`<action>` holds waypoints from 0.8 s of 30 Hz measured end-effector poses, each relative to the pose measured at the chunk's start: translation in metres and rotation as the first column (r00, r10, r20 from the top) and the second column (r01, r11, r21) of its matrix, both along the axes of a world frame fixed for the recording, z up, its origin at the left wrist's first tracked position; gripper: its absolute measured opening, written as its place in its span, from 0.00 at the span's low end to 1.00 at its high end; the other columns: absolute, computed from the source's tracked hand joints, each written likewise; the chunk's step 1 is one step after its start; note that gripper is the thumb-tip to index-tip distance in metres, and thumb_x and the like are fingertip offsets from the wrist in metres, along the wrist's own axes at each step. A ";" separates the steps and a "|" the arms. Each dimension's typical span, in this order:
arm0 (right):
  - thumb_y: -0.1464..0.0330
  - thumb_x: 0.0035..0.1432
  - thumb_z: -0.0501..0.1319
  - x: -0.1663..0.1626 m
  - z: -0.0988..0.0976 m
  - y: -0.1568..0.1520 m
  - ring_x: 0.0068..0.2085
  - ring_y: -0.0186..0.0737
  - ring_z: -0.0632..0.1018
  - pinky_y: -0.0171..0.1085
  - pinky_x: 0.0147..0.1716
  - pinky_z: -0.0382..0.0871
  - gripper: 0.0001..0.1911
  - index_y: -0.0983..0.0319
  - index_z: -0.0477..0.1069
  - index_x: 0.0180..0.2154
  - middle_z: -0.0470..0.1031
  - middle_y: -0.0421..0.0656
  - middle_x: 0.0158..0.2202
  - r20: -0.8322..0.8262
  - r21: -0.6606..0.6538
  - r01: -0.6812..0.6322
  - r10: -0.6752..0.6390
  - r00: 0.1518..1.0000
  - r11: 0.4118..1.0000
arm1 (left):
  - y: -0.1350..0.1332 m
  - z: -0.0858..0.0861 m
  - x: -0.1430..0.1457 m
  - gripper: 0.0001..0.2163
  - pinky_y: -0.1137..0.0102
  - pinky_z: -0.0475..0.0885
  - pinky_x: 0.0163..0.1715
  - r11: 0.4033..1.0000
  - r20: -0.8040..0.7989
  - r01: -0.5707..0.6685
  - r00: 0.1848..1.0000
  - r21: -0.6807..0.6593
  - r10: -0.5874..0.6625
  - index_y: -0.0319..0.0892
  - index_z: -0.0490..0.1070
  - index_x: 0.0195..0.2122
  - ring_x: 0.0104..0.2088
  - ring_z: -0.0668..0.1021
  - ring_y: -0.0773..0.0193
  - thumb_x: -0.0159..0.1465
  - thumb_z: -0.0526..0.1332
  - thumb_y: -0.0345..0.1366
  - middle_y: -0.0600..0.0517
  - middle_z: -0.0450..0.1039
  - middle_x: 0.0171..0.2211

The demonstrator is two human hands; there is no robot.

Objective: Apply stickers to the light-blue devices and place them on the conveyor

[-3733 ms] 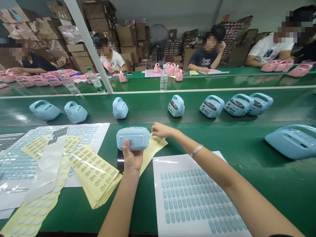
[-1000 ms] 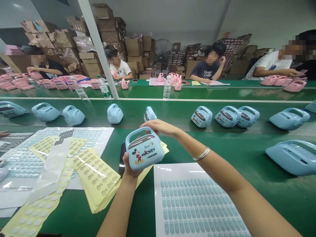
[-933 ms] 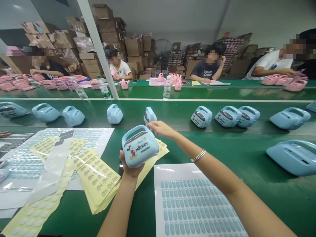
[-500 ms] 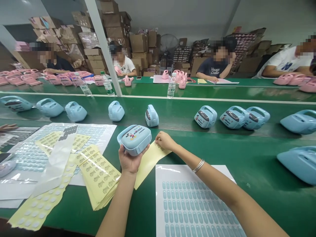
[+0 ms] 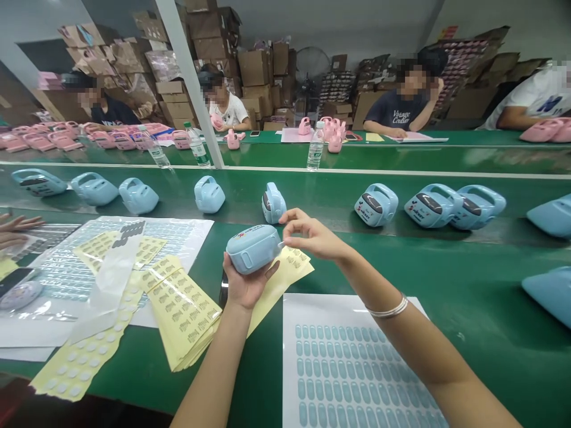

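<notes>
My left hand (image 5: 244, 284) grips a light blue toy case (image 5: 253, 248) from below, tipped so its underside faces me. My right hand (image 5: 312, 236) is pinched at the case's right end, thumb and forefinger pressed together on something too small to make out. Under both hands lies a yellow backing sheet with small labels (image 5: 285, 268). A white sheet of blue oval stickers (image 5: 352, 368) lies on the green table (image 5: 446, 285) below my right forearm, which wears a silver bangle.
More yellow label sheets (image 5: 182, 309) and clear sticker sheets (image 5: 89, 261) lie at left. Several blue cases (image 5: 377, 204) stand on the conveyor belt (image 5: 321, 199) beyond. Another person's hand (image 5: 15, 229) shows at far left. Other people sit behind pink cases and water bottles (image 5: 315, 145).
The case has turned from showing its printed front to showing its underside. My right hand dropped to the yellow label sheet, then came up pinched to the case's right end.
</notes>
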State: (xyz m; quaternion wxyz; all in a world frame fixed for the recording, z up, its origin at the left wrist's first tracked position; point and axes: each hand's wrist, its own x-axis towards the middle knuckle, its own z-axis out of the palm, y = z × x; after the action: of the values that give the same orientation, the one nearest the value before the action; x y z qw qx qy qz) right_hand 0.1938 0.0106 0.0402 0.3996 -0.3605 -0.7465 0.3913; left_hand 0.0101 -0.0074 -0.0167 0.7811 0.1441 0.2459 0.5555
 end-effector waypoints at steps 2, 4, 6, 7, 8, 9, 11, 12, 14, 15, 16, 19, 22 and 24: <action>0.67 0.52 0.61 -0.010 0.006 -0.005 0.48 0.39 0.66 0.43 0.51 0.60 0.04 0.61 0.69 0.28 0.61 0.43 0.44 0.060 0.109 0.020 -0.027 0.998 0.994 | -0.001 0.000 0.003 0.29 0.57 0.71 0.39 1.000 -0.008 0.013 1.000 -0.024 -0.013 0.45 0.65 0.51 0.42 0.74 0.51 0.54 0.53 0.58 0.44 0.70 0.45; 0.70 0.52 0.60 -0.017 0.008 -0.007 0.47 0.39 0.67 0.43 0.51 0.60 0.03 0.62 0.69 0.27 0.61 0.43 0.43 0.102 0.137 0.039 -0.053 0.993 0.990 | -0.002 0.000 0.004 0.28 0.57 0.71 0.39 0.999 -0.010 0.019 1.000 -0.040 -0.019 0.46 0.66 0.50 0.40 0.74 0.53 0.54 0.53 0.58 0.45 0.71 0.44; 0.71 0.52 0.60 -0.020 0.005 -0.007 0.46 0.38 0.67 0.43 0.50 0.60 0.02 0.62 0.69 0.27 0.62 0.43 0.43 0.111 0.122 0.050 -0.064 0.992 0.991 | -0.003 0.000 0.005 0.27 0.57 0.71 0.39 0.999 -0.008 0.018 1.000 -0.041 -0.018 0.47 0.66 0.50 0.40 0.74 0.53 0.55 0.53 0.57 0.46 0.71 0.44; 0.71 0.52 0.60 -0.020 0.004 -0.006 0.46 0.38 0.67 0.42 0.50 0.60 0.02 0.62 0.69 0.27 0.62 0.43 0.43 0.111 0.118 0.055 -0.068 0.991 0.991 | -0.004 0.000 0.006 0.27 0.57 0.71 0.39 0.999 -0.005 0.019 1.000 -0.039 -0.020 0.47 0.66 0.50 0.40 0.74 0.53 0.55 0.53 0.57 0.47 0.71 0.44; 0.71 0.52 0.60 -0.020 0.002 -0.006 0.47 0.39 0.67 0.42 0.50 0.60 0.02 0.62 0.69 0.27 0.62 0.43 0.43 0.112 0.117 0.061 -0.074 0.991 0.991 | -0.004 0.000 0.006 0.26 0.57 0.70 0.40 0.999 -0.003 0.020 1.000 -0.038 -0.020 0.47 0.66 0.50 0.41 0.74 0.53 0.55 0.53 0.57 0.47 0.71 0.44; 0.71 0.52 0.60 -0.020 0.001 -0.006 0.47 0.39 0.67 0.42 0.50 0.61 0.02 0.62 0.69 0.27 0.62 0.43 0.43 0.115 0.120 0.069 -0.083 0.990 0.990 | -0.004 0.000 0.006 0.26 0.57 0.70 0.40 0.999 -0.001 0.018 1.000 -0.038 -0.018 0.47 0.66 0.50 0.41 0.74 0.53 0.55 0.53 0.57 0.46 0.71 0.43; 0.70 0.52 0.60 -0.021 -0.002 -0.005 0.46 0.39 0.67 0.42 0.48 0.62 0.03 0.62 0.69 0.27 0.62 0.43 0.42 0.122 0.143 0.100 -0.118 0.986 0.985 | -0.005 0.000 0.006 0.26 0.57 0.70 0.39 0.999 0.004 0.016 1.000 -0.040 -0.016 0.47 0.66 0.50 0.41 0.74 0.52 0.55 0.53 0.57 0.46 0.71 0.43; 0.70 0.52 0.60 -0.022 -0.004 -0.005 0.45 0.39 0.68 0.42 0.48 0.62 0.03 0.62 0.68 0.27 0.62 0.43 0.42 0.121 0.165 0.123 -0.144 0.982 0.979 | -0.005 0.000 0.007 0.27 0.57 0.70 0.40 0.999 0.008 0.018 1.000 -0.041 -0.018 0.47 0.66 0.50 0.41 0.74 0.52 0.55 0.53 0.57 0.46 0.71 0.44; 0.70 0.52 0.59 -0.025 -0.009 -0.004 0.44 0.40 0.68 0.42 0.46 0.64 0.03 0.62 0.67 0.27 0.62 0.44 0.41 0.109 0.240 0.179 -0.210 0.972 0.954 | -0.006 0.001 0.008 0.27 0.56 0.69 0.40 0.999 0.018 0.024 1.000 -0.042 -0.023 0.47 0.66 0.50 0.42 0.74 0.52 0.54 0.54 0.57 0.46 0.71 0.44; 0.70 0.52 0.59 -0.027 -0.012 -0.004 0.44 0.40 0.68 0.42 0.45 0.64 0.03 0.62 0.67 0.27 0.63 0.44 0.40 0.095 0.295 0.210 -0.247 0.964 0.932 | -0.006 0.001 0.008 0.27 0.56 0.69 0.41 0.999 0.024 0.025 0.999 -0.039 -0.024 0.48 0.66 0.50 0.42 0.73 0.52 0.54 0.54 0.57 0.46 0.70 0.44; 0.70 0.53 0.58 -0.029 -0.016 -0.003 0.44 0.41 0.68 0.43 0.45 0.64 0.03 0.62 0.67 0.27 0.63 0.45 0.40 0.083 0.357 0.240 -0.287 0.954 0.903 | -0.006 0.002 0.009 0.26 0.56 0.69 0.42 0.999 0.032 0.023 0.999 -0.036 -0.022 0.48 0.66 0.50 0.43 0.73 0.52 0.54 0.54 0.57 0.46 0.70 0.44; 0.70 0.56 0.55 -0.036 -0.028 -0.005 0.44 0.44 0.68 0.44 0.43 0.64 0.04 0.61 0.66 0.29 0.64 0.47 0.40 0.089 0.553 0.296 -0.408 0.909 0.779 | -0.006 0.003 0.010 0.25 0.56 0.68 0.43 0.999 0.056 0.003 0.998 -0.038 -0.001 0.47 0.66 0.50 0.44 0.73 0.53 0.56 0.52 0.56 0.46 0.71 0.44; 0.69 0.59 0.52 -0.039 -0.036 -0.016 0.43 0.44 0.68 0.45 0.42 0.64 0.07 0.60 0.66 0.30 0.65 0.48 0.39 0.122 0.662 0.251 -0.432 0.894 0.707 | -0.006 0.004 0.011 0.26 0.59 0.69 0.41 0.998 0.062 -0.009 0.998 -0.056 0.013 0.44 0.67 0.49 0.40 0.74 0.55 0.58 0.50 0.56 0.45 0.72 0.41; 0.69 0.59 0.53 -0.037 -0.038 -0.028 0.42 0.44 0.69 0.44 0.42 0.65 0.06 0.60 0.66 0.30 0.65 0.48 0.39 0.111 0.655 0.196 -0.350 0.930 0.730 | -0.007 0.003 0.012 0.26 0.62 0.71 0.38 0.999 0.056 -0.006 0.998 -0.050 0.009 0.42 0.67 0.48 0.39 0.74 0.57 0.59 0.47 0.56 0.45 0.72 0.40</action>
State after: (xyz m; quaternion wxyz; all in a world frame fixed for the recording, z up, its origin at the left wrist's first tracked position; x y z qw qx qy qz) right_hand 0.1566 -0.0177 0.0024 0.4627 -0.3534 -0.8130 0.0098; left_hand 0.0222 -0.0140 -0.0137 0.7890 0.1082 0.2381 0.5560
